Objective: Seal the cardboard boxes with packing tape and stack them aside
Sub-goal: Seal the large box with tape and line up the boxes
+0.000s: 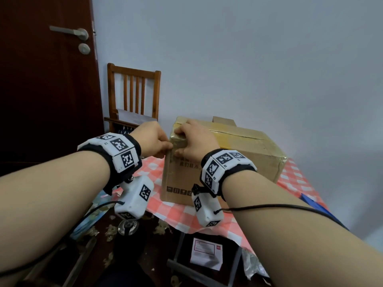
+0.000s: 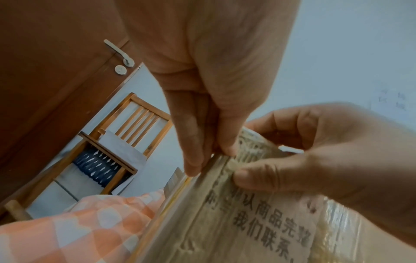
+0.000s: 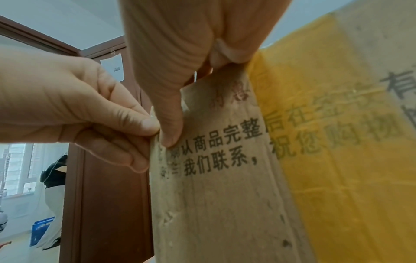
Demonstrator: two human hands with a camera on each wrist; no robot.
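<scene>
A closed cardboard box [image 1: 238, 150] with printed black characters stands on the checkered table. Glossy tape [image 1: 176, 139] wraps its near left top corner, and a yellowish strip [image 3: 315, 124] runs down the front face. My left hand [image 1: 169, 147] pinches the tape at the box's vertical corner edge between thumb and forefinger [image 2: 209, 160]. My right hand [image 1: 192, 139] curls over the same corner, its thumb [image 3: 171, 124] pressing on the front face just beside the left fingertips [image 3: 148, 124]. No tape roll is in view.
The table [image 1: 176, 212] has a red-and-white checkered cloth; its near edge lies just below my wrists. A wooden chair [image 1: 134, 94] stands behind on the left beside a dark door [image 1: 47, 79]. Another piece of cardboard [image 1: 223, 121] shows behind the box. A person [image 3: 54, 178] stands far off.
</scene>
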